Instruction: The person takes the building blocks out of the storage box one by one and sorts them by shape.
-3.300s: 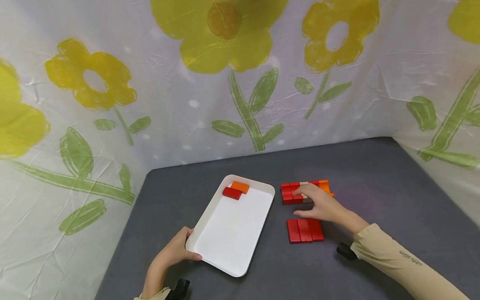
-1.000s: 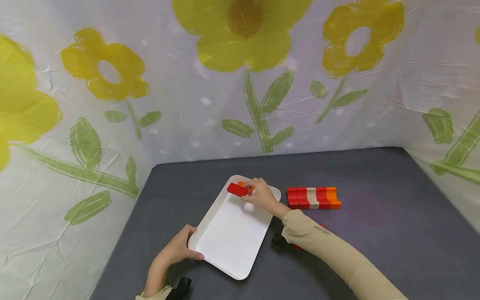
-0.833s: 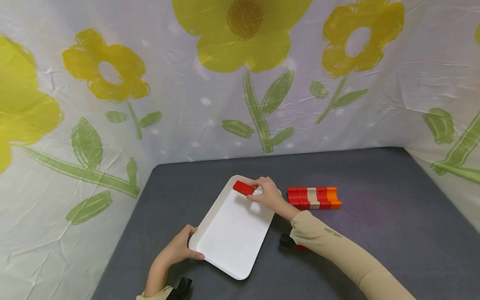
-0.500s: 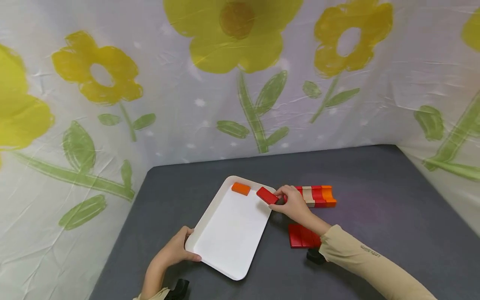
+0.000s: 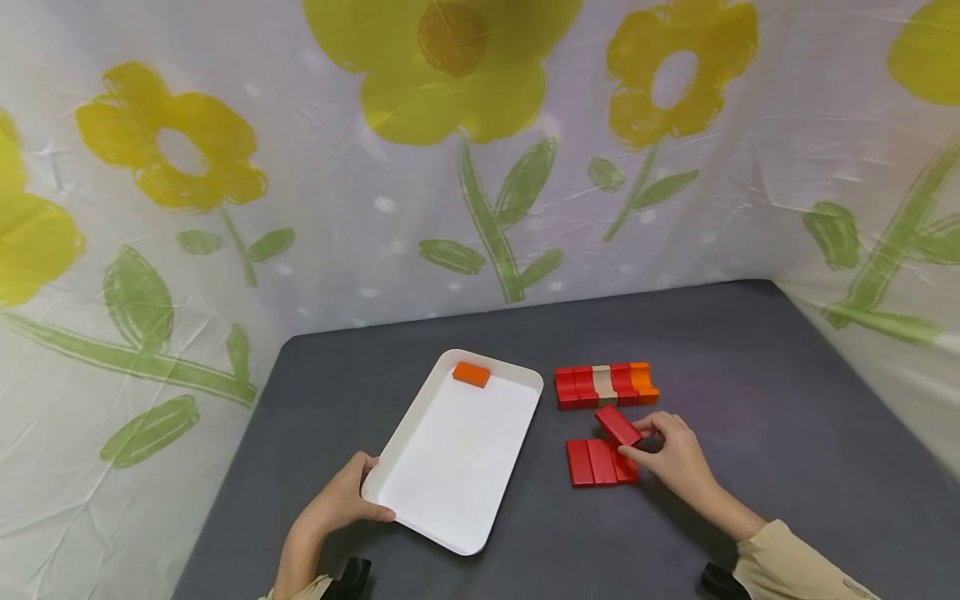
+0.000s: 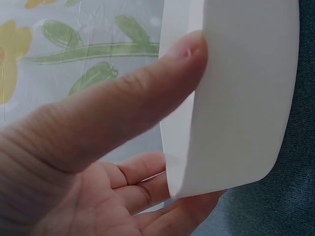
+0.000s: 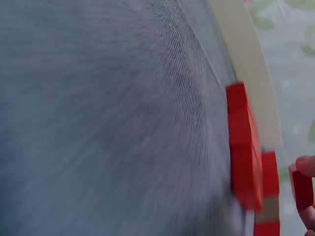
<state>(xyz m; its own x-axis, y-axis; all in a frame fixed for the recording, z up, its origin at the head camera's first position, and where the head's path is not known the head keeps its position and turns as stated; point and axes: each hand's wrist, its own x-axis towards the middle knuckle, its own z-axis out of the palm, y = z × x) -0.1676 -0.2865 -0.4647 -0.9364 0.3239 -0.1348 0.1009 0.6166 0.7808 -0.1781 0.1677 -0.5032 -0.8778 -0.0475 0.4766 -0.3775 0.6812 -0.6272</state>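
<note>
My left hand (image 5: 341,502) grips the near left corner of a white tray (image 5: 384,454); in the left wrist view the thumb (image 6: 128,105) lies over its rim and the fingers curl beneath. An orange block (image 5: 472,374) lies at the far end inside the tray. My right hand (image 5: 678,458) pinches a red block (image 5: 618,426) between thumb and fingers, tilted just above a row of red blocks (image 5: 590,464) on the table. The right wrist view catches only the fingertips and the pinched block (image 7: 301,188) at its right edge.
Behind that row sits a second row of grooved blocks (image 5: 603,385), red with one beige and one orange at the right end. All stand on a dark grey table (image 5: 360,392), backed by a flower-printed curtain (image 5: 360,208).
My right hand has lifted the red block out of the tray and carried it right, over the near red row. The orange block stays in the tray. My left hand keeps its grip.
</note>
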